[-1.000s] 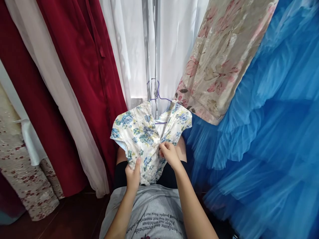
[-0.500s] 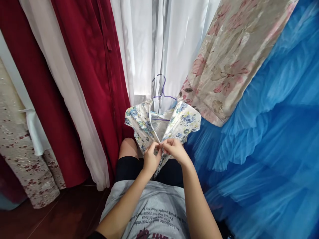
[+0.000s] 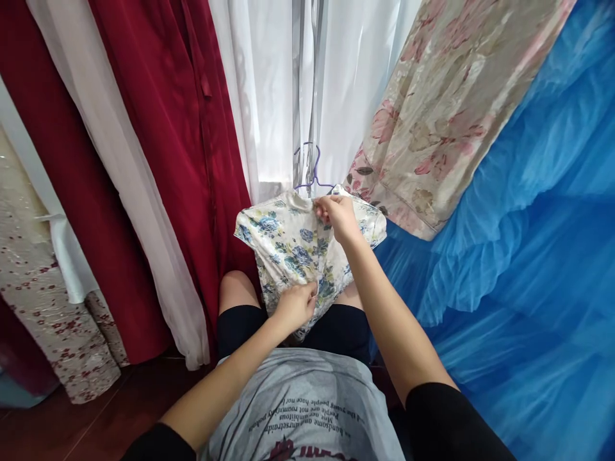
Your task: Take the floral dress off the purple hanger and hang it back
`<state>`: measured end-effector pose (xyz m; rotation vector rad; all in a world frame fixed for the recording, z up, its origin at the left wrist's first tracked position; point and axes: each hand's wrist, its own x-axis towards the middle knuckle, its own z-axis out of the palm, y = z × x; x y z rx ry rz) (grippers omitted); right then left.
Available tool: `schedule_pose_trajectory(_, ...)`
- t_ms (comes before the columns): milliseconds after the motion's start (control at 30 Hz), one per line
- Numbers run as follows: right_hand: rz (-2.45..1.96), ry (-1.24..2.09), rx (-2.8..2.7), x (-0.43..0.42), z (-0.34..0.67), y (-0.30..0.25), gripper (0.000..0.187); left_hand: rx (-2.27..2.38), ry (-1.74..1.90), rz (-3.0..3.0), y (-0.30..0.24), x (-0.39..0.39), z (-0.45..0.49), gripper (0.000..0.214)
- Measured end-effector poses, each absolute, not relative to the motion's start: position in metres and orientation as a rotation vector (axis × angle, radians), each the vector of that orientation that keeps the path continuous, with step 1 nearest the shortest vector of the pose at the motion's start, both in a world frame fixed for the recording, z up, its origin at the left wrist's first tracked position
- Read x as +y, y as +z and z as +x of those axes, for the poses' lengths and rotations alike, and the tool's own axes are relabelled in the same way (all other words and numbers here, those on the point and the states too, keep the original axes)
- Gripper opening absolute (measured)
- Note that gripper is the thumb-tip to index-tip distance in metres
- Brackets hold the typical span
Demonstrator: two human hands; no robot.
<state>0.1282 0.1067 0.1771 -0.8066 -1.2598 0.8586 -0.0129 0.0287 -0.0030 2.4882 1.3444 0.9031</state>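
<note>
Head view: the floral dress point(image 3: 293, 246) hangs on a purple hanger point(image 3: 311, 169) at centre, above the person's knees. The right hand point(image 3: 339, 216) pinches the collar at the dress's 12 o'clock. The left hand point(image 3: 295, 306) is closed on the front cloth at 6 o'clock, holding it flat. Judged step: closing the front at the neck. The next move calls for a fine fingertip grip at the collar and a steady lower hold. A red gown point(image 3: 158, 160) hangs at 9 o'clock, blue tulle point(image 3: 528, 256) at 3 o'clock.
</note>
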Motion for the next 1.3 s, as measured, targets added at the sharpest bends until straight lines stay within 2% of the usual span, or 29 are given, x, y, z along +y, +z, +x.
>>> schedule_pose_trajectory(100, -0.795, 0.883, -1.282, 0.097, 0.132, 0.166, 0.013, 1.188, 1.156, 2.355, 0.029, 0.049, -0.020, 0.014)
schedule_pose_trajectory(200, -0.805, 0.851, -1.335, 0.087, 0.136, 0.160, 0.015, 1.060, 1.590, 2.264, 0.085, 0.070, -0.023, 0.033)
schedule_pose_trajectory(267, -0.801, 0.810, -1.377, 0.081, 0.138, 0.160, 0.016, 0.975, 1.740, 2.314, 0.121, 0.080, -0.021, 0.038)
schedule_pose_trajectory(367, -0.775, 0.747, -1.444, 0.078, 0.143, 0.161, 0.017, 0.932, 1.773, 2.506, 0.159, 0.088, -0.013, 0.020)
schedule_pose_trajectory(467, -0.785, 0.655, -1.486, 0.086, 0.145, 0.156, 0.020, 0.939, 1.834, 2.622, 0.177, 0.088, -0.007, 0.016)
schedule_pose_trajectory(633, -0.942, 0.557, -1.522, 0.096, 0.139, 0.132, 0.020, 0.951, 2.194, 2.175, 0.189, 0.109, -0.043, 0.013)
schedule_pose_trajectory(767, -0.913, 0.693, -1.547, 0.084, 0.128, 0.114, 0.020, 1.005, 2.383, 1.412, 0.173, 0.147, -0.104, 0.020)
schedule_pose_trajectory(900, -0.923, 0.819, -1.502, 0.073, 0.115, 0.098, 0.018, 1.026, 2.133, 0.646, 0.122, 0.160, -0.132, 0.032)
schedule_pose_trajectory(1033, -0.867, 0.980, -1.215, 0.068, 0.115, 0.066, 0.017, 1.053, 1.876, 0.561, 0.048, 0.142, -0.108, 0.031)
schedule_pose_trajectory(1133, -0.878, 1.000, -0.745, 0.064, 0.133, 0.034, 0.015, 1.026, 1.740, 0.604, 0.001, 0.120, -0.074, 0.030)
schedule_pose_trajectory(1200, -0.923, 0.907, -0.497, 0.062, 0.152, 0.015, 0.017, 0.966, 1.663, 0.683, -0.016, 0.107, -0.050, 0.029)
schedule_pose_trajectory(1300, -0.988, 0.763, -0.383, 0.064, 0.178, -0.001, 0.021, 0.840, 1.581, 0.842, -0.014, 0.092, -0.021, 0.034)
